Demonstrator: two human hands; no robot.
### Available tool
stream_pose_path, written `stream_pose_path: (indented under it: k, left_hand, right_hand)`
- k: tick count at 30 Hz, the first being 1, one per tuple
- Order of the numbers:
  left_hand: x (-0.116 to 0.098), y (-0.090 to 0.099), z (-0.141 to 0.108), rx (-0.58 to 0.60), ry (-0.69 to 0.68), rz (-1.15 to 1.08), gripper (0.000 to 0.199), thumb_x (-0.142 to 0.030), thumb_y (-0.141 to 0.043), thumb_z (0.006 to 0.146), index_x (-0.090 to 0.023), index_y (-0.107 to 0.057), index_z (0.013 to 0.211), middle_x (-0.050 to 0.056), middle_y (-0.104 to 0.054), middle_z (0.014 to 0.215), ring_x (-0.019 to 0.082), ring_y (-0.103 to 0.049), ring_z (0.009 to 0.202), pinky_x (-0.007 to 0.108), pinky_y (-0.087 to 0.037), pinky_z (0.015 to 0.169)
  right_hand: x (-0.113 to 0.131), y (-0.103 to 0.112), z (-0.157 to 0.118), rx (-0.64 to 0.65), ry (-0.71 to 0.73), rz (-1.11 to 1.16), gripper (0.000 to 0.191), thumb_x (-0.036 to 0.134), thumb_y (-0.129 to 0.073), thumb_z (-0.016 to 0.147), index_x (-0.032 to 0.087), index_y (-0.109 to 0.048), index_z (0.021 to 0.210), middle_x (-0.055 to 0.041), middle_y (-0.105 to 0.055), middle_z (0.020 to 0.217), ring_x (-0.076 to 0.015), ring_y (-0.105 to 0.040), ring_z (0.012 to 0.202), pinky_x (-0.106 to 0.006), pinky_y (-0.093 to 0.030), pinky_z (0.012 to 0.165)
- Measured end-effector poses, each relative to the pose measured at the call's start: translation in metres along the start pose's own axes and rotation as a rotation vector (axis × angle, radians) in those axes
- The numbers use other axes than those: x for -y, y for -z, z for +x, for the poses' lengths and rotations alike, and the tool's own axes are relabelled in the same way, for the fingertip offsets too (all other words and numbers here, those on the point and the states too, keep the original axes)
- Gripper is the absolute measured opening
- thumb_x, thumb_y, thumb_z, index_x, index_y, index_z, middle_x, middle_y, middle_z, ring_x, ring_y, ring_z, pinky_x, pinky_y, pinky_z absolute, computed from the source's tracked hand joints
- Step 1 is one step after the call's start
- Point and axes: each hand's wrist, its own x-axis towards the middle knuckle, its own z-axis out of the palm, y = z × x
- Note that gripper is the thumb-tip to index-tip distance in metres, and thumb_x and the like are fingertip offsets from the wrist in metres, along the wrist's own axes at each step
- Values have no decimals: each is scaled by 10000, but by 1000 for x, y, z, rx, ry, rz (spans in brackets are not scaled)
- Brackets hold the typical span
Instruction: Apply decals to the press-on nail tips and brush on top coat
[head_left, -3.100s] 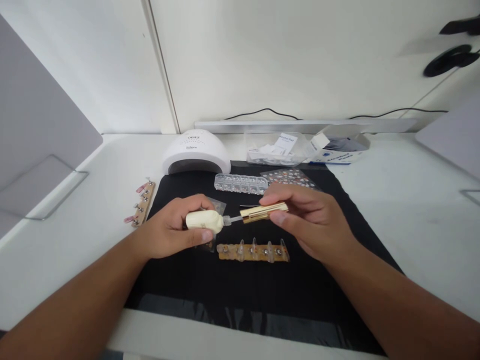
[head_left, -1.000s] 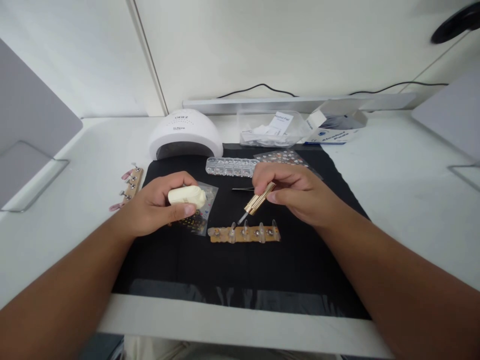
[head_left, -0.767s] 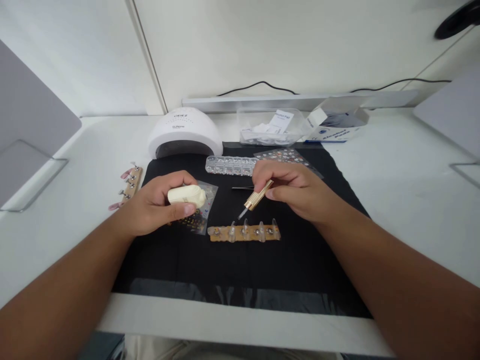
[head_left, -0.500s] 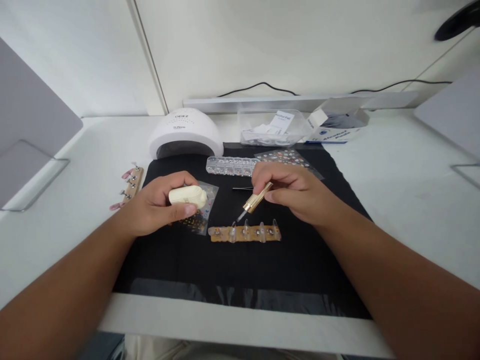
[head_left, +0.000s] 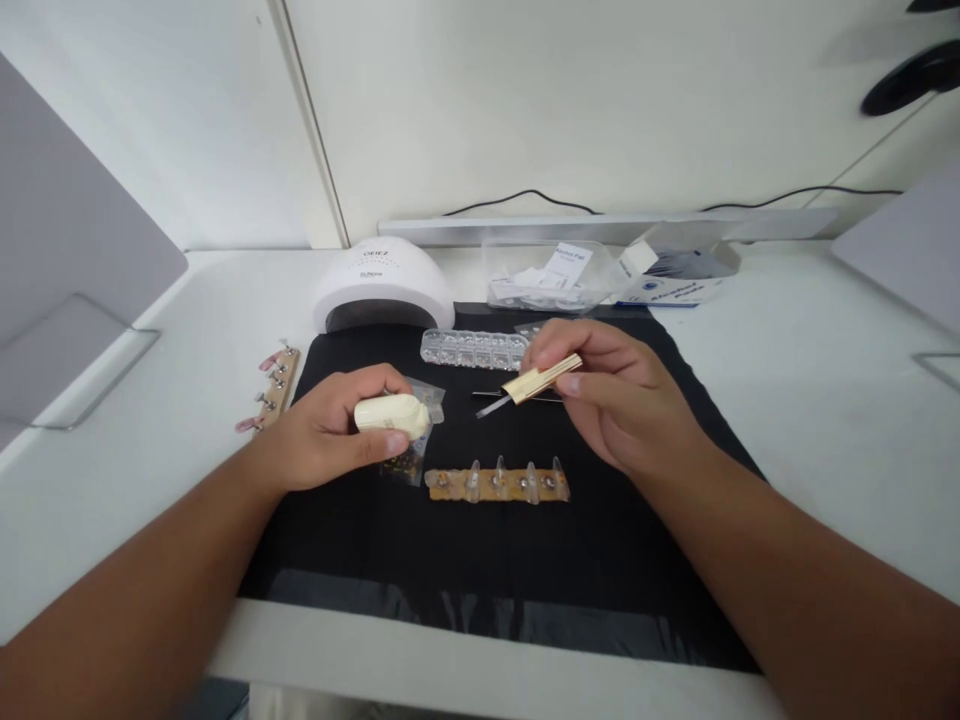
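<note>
Lying on its side in my left hand (head_left: pixel 330 425) is a cream nail polish bottle (head_left: pixel 390 414), its neck toward the right. Fingers and thumb of my right hand (head_left: pixel 611 385) pinch the gold brush cap (head_left: pixel 541 379), whose brush (head_left: pixel 493 407) tilts down to the left in the air. Below the brush, apart from it, a wooden nail stand (head_left: pixel 499 486) holds several clear nail tips on the black mat. Partly under my left hand is a clear sticker sheet (head_left: pixel 405 465). Thin metal tweezers (head_left: pixel 487 393) lie behind the brush, partly hidden by the cap and my right hand.
A white nail lamp (head_left: pixel 384 285) stands at the back left, with a clear compartment case (head_left: pixel 474 350) before it. Behind are a plastic tub (head_left: pixel 517 290) and an alcohol pad box (head_left: pixel 671 285). Another nail stand (head_left: pixel 281 385) lies left of the black mat (head_left: pixel 480 560).
My right hand has lifted the brush cap away from the nail stand, tipping it flatter. The bottle stays in my left hand. The whole view has shifted slightly.
</note>
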Motion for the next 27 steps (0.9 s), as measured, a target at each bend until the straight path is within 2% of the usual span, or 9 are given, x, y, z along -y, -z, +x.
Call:
stream_pose_path:
  k: [4,15,19,24,27]
  left_hand:
    - [0,-3,-1,2,-8,-11,209,-355,-715,902,-177,-615,948,-18,-606,741,104,-483,603,204,-374,534]
    - [-1,-5,3,5,3,-11,209,-358,-715,897,-182,-625,962,-12,-624,751,115,-501,617,220,-390,558]
    - [0,-6,2,7,-1,-6,215,-367,-714,902,-183,-621,965,-4,-637,754,124,-518,626,227,-398,561]
    - [-1,-7,2,43,-14,47,213,-371,-704,919,-192,-609,986,-4,-654,750,130,-538,625,232,-394,559]
    - [-2,-7,3,32,-32,81,199,-353,-709,908,-193,-611,972,-12,-636,749,126,-530,614,233,-388,549]
  right_hand:
    - [0,-3,-2,-41,29,14,122,158,-695,748,255,-728,814,0,-625,791,-178,-573,751,-320,-475,700]
    - [3,-8,-4,-36,43,-73,100,175,-706,777,256,-734,826,-6,-638,812,-181,-578,771,-314,-466,695]
    - [8,-12,-7,29,42,-159,107,170,-729,790,250,-748,858,-6,-663,807,-180,-595,751,-319,-463,687]
    - [16,-19,-10,196,101,-386,137,162,-692,864,252,-743,954,0,-699,843,-156,-618,729,-310,-472,691]
    - [18,-20,-11,211,73,-401,108,188,-691,874,245,-748,945,-8,-718,844,-159,-626,730,-310,-476,678]
